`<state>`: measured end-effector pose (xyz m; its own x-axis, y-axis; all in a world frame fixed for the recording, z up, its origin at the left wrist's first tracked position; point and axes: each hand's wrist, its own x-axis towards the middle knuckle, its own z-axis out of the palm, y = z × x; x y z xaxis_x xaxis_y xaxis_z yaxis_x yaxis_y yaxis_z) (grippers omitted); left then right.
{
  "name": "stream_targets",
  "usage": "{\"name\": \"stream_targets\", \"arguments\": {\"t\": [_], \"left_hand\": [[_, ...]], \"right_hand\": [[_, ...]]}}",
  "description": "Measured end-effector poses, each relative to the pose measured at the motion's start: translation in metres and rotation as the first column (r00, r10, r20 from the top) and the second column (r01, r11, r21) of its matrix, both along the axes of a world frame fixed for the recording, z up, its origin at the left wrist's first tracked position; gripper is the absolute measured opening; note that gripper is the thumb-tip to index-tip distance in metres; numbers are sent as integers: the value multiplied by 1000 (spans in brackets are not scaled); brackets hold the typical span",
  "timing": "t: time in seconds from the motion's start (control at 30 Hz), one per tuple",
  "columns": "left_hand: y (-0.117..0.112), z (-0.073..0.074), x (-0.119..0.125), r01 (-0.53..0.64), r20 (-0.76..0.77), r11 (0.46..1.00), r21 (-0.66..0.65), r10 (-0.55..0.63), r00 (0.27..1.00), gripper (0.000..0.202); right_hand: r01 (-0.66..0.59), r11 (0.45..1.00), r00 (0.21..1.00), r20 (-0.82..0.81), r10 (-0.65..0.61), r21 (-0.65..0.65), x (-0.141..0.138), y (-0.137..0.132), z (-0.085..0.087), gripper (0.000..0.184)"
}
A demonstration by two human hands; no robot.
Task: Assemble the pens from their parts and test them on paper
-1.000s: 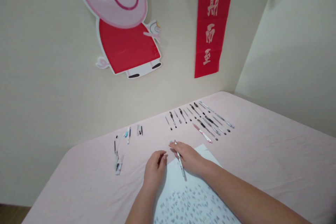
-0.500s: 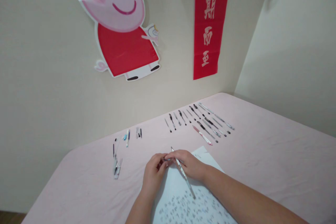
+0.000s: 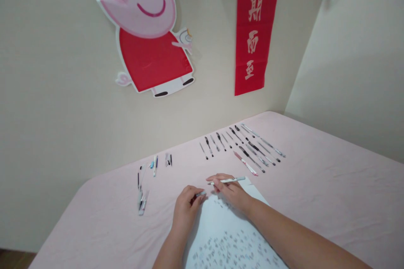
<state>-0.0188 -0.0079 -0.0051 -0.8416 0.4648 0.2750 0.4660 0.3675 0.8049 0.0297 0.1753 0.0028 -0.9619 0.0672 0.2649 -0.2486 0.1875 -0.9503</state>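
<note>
A slim white pen [image 3: 232, 180] lies across the fingers of my right hand [image 3: 232, 193], its pointed end toward the left and the barrel running right. My left hand [image 3: 186, 206] pinches a small pale piece [image 3: 201, 193], which looks like a pen cap, between thumb and fingers. Under both hands is a white sheet of paper [image 3: 208, 222] with small dark handwritten marks. My left hand rests at the sheet's left edge, and my right hand hovers over its upper part. The hands are apart.
Several pens [image 3: 252, 159] lie in slanted rows at the back right, with a pink-and-white pen [image 3: 245, 164] in front. More pens and pen parts [image 3: 142, 201] lie at the left. The pink-covered table [image 3: 104, 218] meets a wall bearing a pig cutout [image 3: 154, 61] and red banner [image 3: 257, 42].
My hands have separated, the right moving slightly up and right. The pen has turned from slanting down across the paper to nearly level. The small pale piece now shows in my left fingers.
</note>
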Motion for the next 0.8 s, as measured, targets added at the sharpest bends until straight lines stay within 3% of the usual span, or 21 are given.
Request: {"name": "stream_targets", "arguments": {"t": [0.1, 0.3, 0.8], "left_hand": [[1, 2, 1, -28, 6, 1000, 0, 28, 1000, 15], [2, 5, 1, -57, 23, 998, 11, 57, 998, 16], [3, 5, 1, 19, 21, 997, 71, -21, 1000, 19]], "right_hand": [[53, 998, 997, -53, -50, 45, -3, 2, 0, 32], [9, 997, 999, 50, -5, -73, -7, 1, -2, 11], [-66, 984, 983, 157, 92, -165, -7, -3, -5, 21]]}}
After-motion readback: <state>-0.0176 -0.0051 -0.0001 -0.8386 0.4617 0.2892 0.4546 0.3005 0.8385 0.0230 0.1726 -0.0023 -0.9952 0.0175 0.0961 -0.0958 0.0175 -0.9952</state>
